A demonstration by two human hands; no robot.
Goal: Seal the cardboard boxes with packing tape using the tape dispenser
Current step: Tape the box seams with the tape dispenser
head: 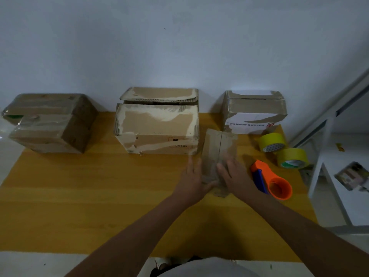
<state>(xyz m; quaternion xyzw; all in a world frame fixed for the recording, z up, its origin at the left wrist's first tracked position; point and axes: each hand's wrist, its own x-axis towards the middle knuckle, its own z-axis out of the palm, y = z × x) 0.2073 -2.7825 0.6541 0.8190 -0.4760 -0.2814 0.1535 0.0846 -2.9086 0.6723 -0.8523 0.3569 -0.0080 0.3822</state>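
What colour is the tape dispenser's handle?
Blue, on an orange body; the tape dispenser shows best in the head view.

Yellow wood-grain mat [79, 196] covering the floor beneath the work area, its far edge meeting a plain pale wall [179, 47]. At right, a white metal frame [319, 176] (a slanted rail above, an upright leg beside the mat's edge). Past the leg, a small printed packet [352, 175], blurred, lies on a white surface.
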